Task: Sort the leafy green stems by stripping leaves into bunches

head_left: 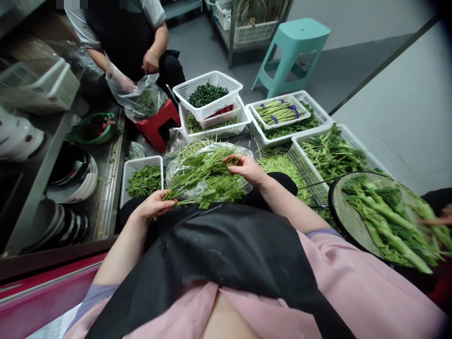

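A loose bunch of thin-stemmed leafy greens (197, 172) stretches between my two hands, above my lap. My left hand (153, 205) is closed around its lower left end. At the upper right end, my right hand (245, 168) pinches the bunch between thumb and fingers. Under the bunch lies an opened clear plastic bag (250, 151) with more cut greens (226, 186) in it. Just left of the bag stands a small white basket (141, 162) of leafy greens (144, 181).
White baskets (215, 113) of green beans, chillies and asparagus (278, 113) stand ahead. Broccoli-like stalks lie on a round board (337, 207) at right, near another person's blurred hand (438, 216). A co-worker (116, 37) handles a bag on a red stool (155, 127). A metal shelf (106, 197) runs along the left.
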The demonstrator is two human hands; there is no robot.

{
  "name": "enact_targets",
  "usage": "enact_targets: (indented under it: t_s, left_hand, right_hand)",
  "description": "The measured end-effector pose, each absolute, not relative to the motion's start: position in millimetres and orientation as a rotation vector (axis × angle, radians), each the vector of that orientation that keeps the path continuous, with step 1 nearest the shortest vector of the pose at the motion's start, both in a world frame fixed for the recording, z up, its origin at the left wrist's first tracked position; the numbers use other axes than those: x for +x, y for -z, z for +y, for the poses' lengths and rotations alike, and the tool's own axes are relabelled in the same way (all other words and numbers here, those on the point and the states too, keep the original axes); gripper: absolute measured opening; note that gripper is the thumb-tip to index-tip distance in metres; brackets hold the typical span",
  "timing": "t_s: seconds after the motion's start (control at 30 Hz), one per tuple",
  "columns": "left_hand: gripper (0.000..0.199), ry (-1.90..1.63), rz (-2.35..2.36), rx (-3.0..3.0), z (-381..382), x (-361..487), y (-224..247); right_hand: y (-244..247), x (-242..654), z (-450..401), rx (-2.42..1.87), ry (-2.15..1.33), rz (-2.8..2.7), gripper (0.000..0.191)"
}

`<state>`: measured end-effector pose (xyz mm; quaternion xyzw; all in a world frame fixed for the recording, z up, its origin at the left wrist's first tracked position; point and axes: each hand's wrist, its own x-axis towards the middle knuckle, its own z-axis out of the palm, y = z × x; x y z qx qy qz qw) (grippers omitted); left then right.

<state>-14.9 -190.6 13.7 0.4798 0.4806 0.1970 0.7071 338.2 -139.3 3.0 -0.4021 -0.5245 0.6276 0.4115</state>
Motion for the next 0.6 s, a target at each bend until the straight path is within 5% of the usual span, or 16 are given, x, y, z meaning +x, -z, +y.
enact_targets:
  t_s: [0.2, 0.33, 0.6]
  left_hand:
    - [0.037, -0.381, 1.090, 1.069, -189.0, -7.3, -14.6]
    - [0.040, -0.350, 1.096, 1.024, -193.4, -5.7, -16.4]
    - [0.040, -0.627, 1.027, 0.909, -191.4, -32.5, -12.6]
  right_hand:
    - [17.2, 327.1, -132.0, -1.418, -0.807, -1.835, 0.011]
    - [43.2, 336.1, -116.5, -1.616, -0.386, -1.943, 0.016]
    - [95.7, 346.4, -108.0, -2.116, -0.759, -2.097, 0.010]
